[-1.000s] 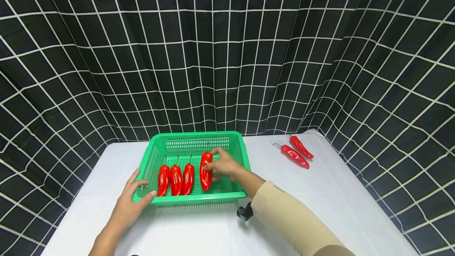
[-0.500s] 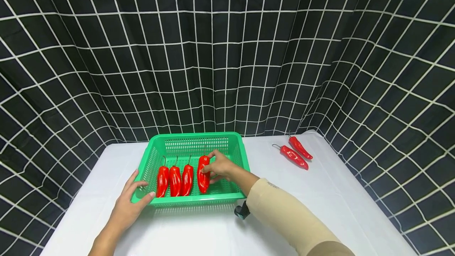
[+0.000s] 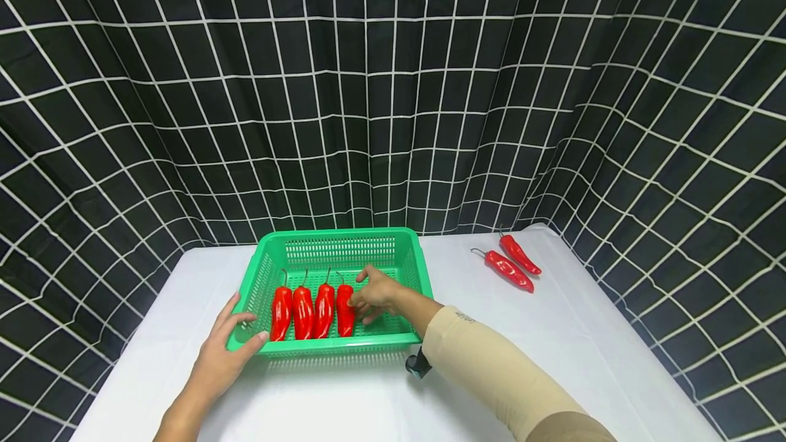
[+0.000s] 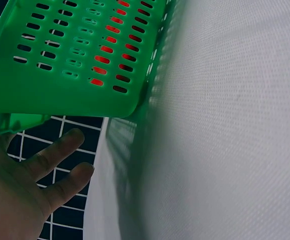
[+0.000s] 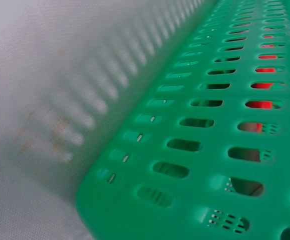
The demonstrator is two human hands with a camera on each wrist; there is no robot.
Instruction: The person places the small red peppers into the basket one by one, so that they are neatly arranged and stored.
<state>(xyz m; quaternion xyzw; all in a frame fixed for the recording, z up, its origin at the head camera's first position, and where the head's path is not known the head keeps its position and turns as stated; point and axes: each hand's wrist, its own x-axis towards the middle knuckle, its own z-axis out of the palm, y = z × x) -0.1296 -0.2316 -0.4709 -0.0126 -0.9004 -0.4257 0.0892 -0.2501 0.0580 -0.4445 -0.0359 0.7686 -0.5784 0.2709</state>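
Background: enclosing the far, left and right sides, black cloth (image 3: 382, 102) crossed by white grid lines. Surface: showing white cloth (image 3: 307, 404) beneath a green rectangular slotted plastic basket (image 3: 334, 343). Basket: containing three glossy elongated red peppers (image 3: 303, 312) toward the left, lying side by side with stems pointing far, and a fourth red pepper (image 3: 345, 312) just to their right. Left hand (image 3: 222, 348): resting over the basket's left near corner, thumb across the near rim, fingers spread and unclenched. Right hand (image 3: 379, 292): reaching inside from a beige sleeve (image 3: 491, 374), placing the thumb tip at the fourth pepper's right side; index finger pointing clear, grasp loose, firmness of contact impossible to tell. Far right: showing two more red peppers (image 3: 509, 270) lying close together on the cloth.
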